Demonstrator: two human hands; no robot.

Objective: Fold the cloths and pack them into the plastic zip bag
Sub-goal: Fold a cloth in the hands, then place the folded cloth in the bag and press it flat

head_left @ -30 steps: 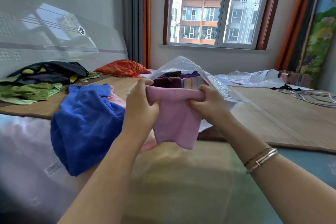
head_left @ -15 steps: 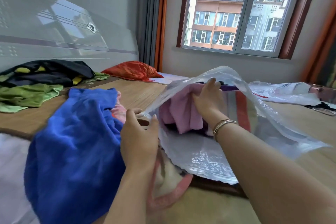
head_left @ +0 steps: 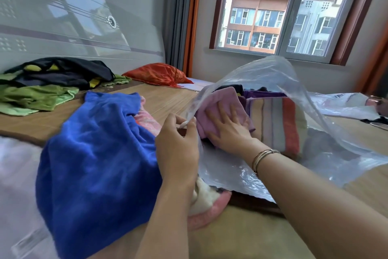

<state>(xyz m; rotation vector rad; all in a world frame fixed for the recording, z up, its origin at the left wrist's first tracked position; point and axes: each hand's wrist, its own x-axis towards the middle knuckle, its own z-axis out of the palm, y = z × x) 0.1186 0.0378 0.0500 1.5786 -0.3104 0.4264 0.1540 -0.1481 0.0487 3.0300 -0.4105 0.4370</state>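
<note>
The plastic zip bag (head_left: 273, 82) lies on the bed's woven mat (head_left: 168, 99), its mouth lifted wide and its top sheet arched over the folded cloths inside. The left hand (head_left: 176, 149) pinches the bag's near edge between thumb and fingers, holding it up. The right hand (head_left: 228, 128), fingers spread flat, presses the pink cloth (head_left: 218, 101) inside the mouth, beside a striped towel (head_left: 275, 124). A blue cloth (head_left: 94, 164) lies heaped just left of the hands. A window (head_left: 273, 10) stands beyond.

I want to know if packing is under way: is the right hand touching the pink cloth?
Touching. The head view shows the right hand flat on the pink cloth.
</note>
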